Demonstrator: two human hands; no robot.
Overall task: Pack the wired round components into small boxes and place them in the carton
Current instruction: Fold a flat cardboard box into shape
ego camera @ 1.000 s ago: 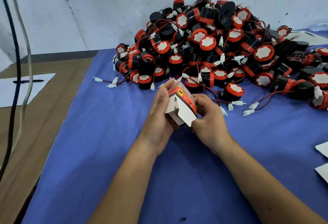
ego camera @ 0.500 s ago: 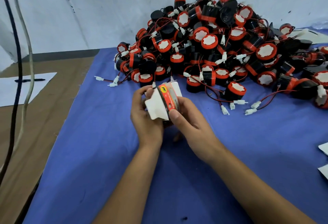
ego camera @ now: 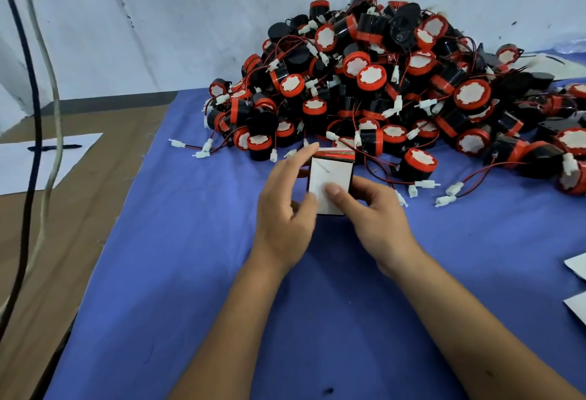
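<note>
Between both hands, just above the blue cloth (ego camera: 177, 273): gripping a small box (ego camera: 330, 179), white end panel facing up, red-and-green printed edge turned toward the heap. Left hand (ego camera: 285, 209) wrapping the box's left side, index finger stretching along the far top corner, thumb pressing the near left part of the white panel. Right hand (ego camera: 374, 212) clasping the right side, thumb lying across the lower middle of the panel, remaining fingers curling underneath and out of sight. Judging the step as closing the end flap: pressing evenly with both thumbs while squaring the walls, keeping the tuck seam flat, avoiding crushing the corners. Both forearms converging from the lower edge, wrists slightly raised, palms facing each other. Lying just beyond the box, against the white wall: a heap of wired round components (ego camera: 396, 92), black bodies with red caps, white connectors trailing onto the cloth. Showing no carton.
</note>
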